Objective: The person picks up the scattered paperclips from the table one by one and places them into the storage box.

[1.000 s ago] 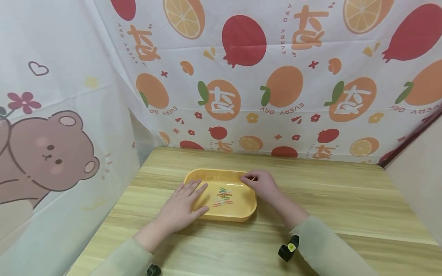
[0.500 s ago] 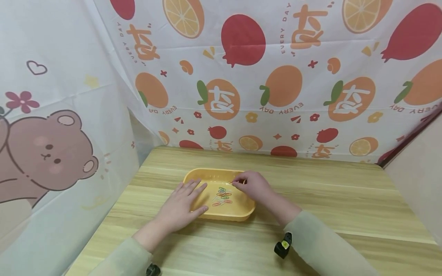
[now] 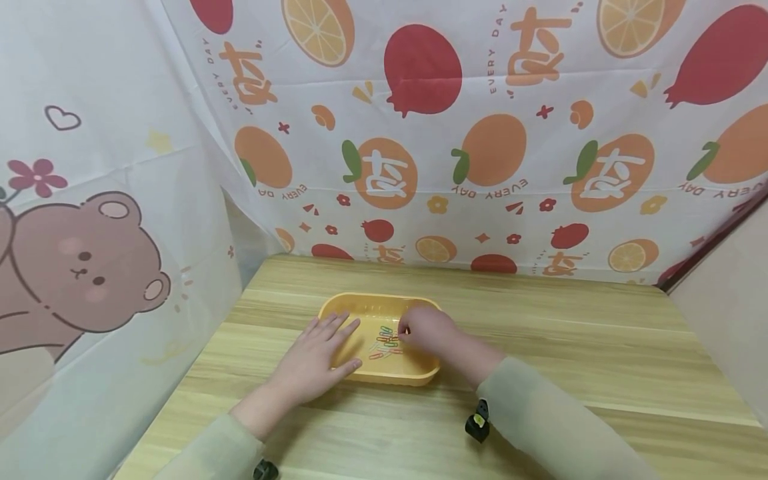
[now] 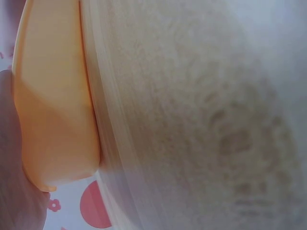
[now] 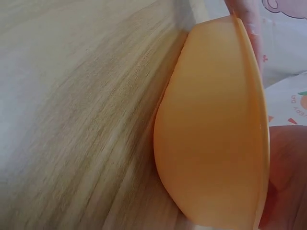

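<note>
A shallow yellow plastic tray (image 3: 384, 379) sits on the wooden table. Several coloured paper clips (image 3: 384, 347), green, red and white, lie in a loose heap on its floor. My left hand (image 3: 315, 360) spreads over the tray's left side, palm down, with straight fingers reaching past the rim. My right hand (image 3: 429, 330) is inside the tray from the right, fingers curled and fingertips pinching at the right edge of the heap; the back of the hand hides most of what they pinch. In the right wrist view the tray's outer wall (image 5: 211, 120) covers the fingertips.
Wooden tabletop (image 3: 570, 347) surrounds the tray. A fruit-print cloth (image 3: 498, 87) hangs behind the table, and a bear-print cloth (image 3: 90, 267) hangs at the left. Black wrist straps (image 3: 478, 421) sit at the cuffs of the light sleeves.
My right hand has moved from the tray's far right corner leftward and toward me, down to the paper clips, its fingers still pinched together. The left hand has stayed in place.
</note>
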Demonstrator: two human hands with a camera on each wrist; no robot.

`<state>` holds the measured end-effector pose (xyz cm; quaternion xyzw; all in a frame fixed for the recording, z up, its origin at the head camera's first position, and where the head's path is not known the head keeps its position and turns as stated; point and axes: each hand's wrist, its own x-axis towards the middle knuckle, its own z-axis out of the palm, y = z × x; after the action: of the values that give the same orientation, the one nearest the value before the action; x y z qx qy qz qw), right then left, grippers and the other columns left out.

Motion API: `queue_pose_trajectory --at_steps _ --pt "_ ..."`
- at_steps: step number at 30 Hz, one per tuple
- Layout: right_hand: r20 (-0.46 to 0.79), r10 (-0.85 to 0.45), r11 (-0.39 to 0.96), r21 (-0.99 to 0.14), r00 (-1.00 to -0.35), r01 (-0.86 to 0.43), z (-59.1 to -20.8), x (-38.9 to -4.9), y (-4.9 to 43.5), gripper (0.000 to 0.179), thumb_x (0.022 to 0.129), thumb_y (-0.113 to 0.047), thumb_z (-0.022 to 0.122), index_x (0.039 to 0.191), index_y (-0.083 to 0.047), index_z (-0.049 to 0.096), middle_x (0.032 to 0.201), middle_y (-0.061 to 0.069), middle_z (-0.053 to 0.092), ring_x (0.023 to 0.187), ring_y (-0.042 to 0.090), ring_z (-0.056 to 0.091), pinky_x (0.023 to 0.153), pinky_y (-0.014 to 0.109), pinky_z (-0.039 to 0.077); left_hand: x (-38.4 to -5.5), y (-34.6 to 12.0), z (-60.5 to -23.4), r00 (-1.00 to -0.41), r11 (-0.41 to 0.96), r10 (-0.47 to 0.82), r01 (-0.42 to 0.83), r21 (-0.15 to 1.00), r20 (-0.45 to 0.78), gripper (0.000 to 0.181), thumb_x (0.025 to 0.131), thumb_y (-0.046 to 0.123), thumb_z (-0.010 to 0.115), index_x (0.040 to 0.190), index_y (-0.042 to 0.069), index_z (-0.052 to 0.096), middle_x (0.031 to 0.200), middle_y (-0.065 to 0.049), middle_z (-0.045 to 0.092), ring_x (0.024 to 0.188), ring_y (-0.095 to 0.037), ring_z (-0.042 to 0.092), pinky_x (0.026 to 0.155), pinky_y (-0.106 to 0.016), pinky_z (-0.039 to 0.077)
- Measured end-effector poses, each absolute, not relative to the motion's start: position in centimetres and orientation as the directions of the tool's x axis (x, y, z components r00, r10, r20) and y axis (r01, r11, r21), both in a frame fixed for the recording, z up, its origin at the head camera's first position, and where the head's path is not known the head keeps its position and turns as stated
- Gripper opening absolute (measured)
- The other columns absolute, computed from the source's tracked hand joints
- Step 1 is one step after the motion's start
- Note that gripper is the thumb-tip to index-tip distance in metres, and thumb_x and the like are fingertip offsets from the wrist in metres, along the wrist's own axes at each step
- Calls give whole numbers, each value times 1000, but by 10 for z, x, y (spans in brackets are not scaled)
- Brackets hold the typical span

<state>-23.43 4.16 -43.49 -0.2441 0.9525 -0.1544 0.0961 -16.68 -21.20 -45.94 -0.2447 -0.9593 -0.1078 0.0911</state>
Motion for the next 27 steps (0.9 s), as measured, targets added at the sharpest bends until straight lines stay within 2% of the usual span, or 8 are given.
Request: queue_pose_trajectory --at_steps 7,13,19,23,27 --pt "-132 -510 855 -193 -850 -482 -441 -234 39 18 91 -27 71 73 -24 70 71 -13 59 67 11 53 67 30 48 -166 -212 -457 -865 857 453 489 161 215 75 94 63 54 154 21 38 158 -11 35 146 -34 28 120 -54 17" --pt "-165 -509 861 -123 -845 -494 -440 -233 37 21 91 -31 71 72 -23 70 69 -12 59 66 11 52 67 31 48 -167 -212 -458 -865 859 452 488 155 218 75 94 63 52 154 22 38 158 -10 35 146 -34 28 119 -55 18" --pt "-157 -496 867 -147 -854 -477 -440 -233 38 24 93 -27 69 69 -22 66 67 -9 57 64 12 51 63 29 45 -168 -212 -458 -865 859 452 488 156 217 75 93 59 57 155 22 37 158 -10 34 146 -34 28 120 -55 18" --pt "-142 -499 862 -183 -855 -473 -441 -235 39 24 93 -26 67 69 -22 67 66 -9 57 63 13 50 61 30 44 -168 -212 -459 -864 860 451 488 152 223 74 94 61 53 154 21 38 158 -10 35 146 -34 29 119 -56 19" --pt "-126 -494 859 -225 -860 -461 -441 -236 41 16 92 -30 69 78 -23 73 72 -11 62 68 12 54 64 32 48 -168 -211 -461 -863 857 451 490 158 227 74 95 64 49 154 22 38 158 -11 36 145 -35 30 119 -55 17"
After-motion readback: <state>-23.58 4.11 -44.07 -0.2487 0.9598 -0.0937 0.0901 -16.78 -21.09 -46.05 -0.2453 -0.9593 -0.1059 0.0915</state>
